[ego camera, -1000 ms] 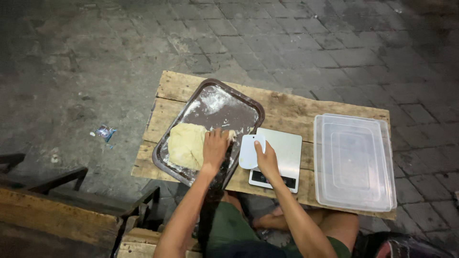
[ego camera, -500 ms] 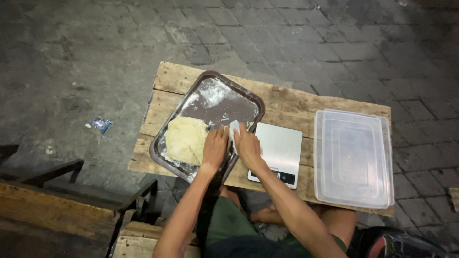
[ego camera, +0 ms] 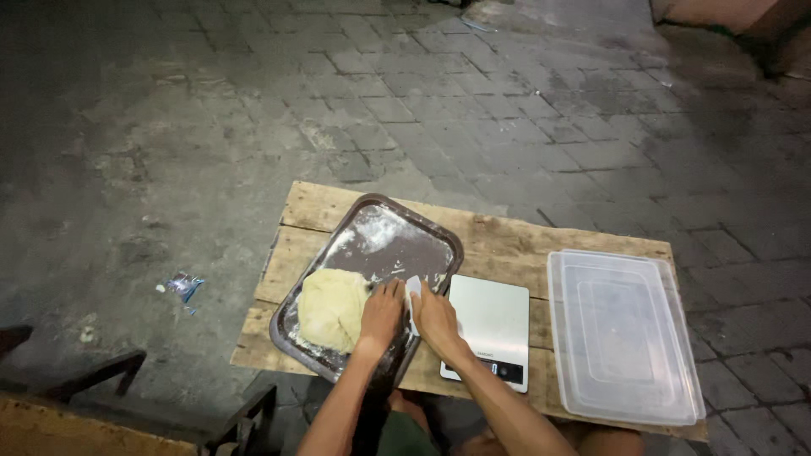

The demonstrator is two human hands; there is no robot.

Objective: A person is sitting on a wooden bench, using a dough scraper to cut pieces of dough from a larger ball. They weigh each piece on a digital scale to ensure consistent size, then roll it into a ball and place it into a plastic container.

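On tray [ego camera: 422,232]: dough [ego camera: 332,308] (scale [ego camera: 494,325], container [ego camera: 621,333] beside).

the dough [ego camera: 332,308] at lower centre-left of the frame is pale yellow. it lies in a dark brown metal tray [ego camera: 435,241] streaked and dusted with white flour. the scraper [ego camera: 413,290] at the tray's right edge is white. the scale [ego camera: 490,317] to the right is silver-grey with a black display strip. the tabletop [ego camera: 524,245] is light, raw wood planks. the lidded container [ego camera: 625,333] at right is clear plastic. the paving [ego camera: 338,93] is dark grey brick pattern.
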